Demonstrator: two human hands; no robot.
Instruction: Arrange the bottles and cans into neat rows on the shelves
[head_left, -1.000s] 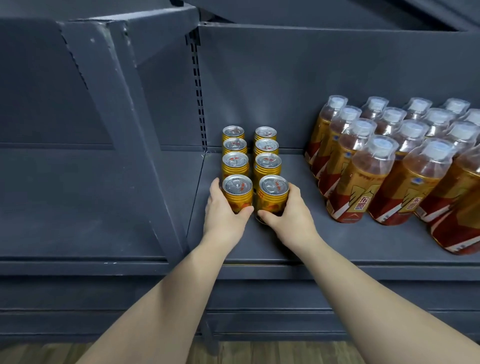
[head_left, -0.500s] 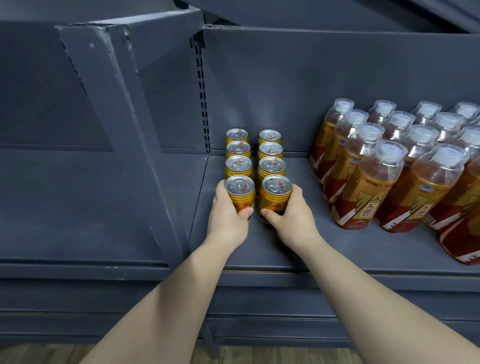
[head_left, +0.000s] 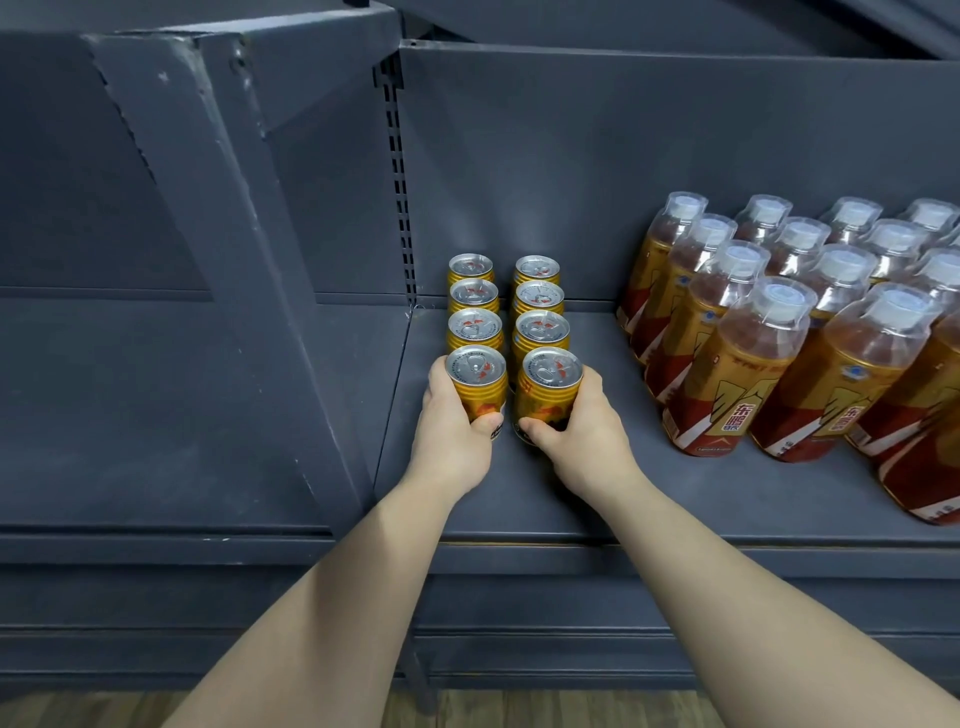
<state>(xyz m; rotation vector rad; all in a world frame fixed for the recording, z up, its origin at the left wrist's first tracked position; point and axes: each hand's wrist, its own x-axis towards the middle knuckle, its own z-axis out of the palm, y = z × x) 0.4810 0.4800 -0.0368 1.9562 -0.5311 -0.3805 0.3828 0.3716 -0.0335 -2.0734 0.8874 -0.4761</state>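
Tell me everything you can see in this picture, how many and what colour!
Small gold metal cans with silver tops: eight, gold, two straight lines of four on the shelf's left part.
Clear plastic bottles of amber drink with white caps: at least a dozen, gold and red labels, rows on the right, cut off at the edge.
Dark grey metal shelf: one, grey, under everything.
Slanted grey metal bracket: one, grey, left.
Brown wooden floor: one strip, brown, bottom.
Left hand: one, grips the front left can.
Right hand: one, grips the front right can.
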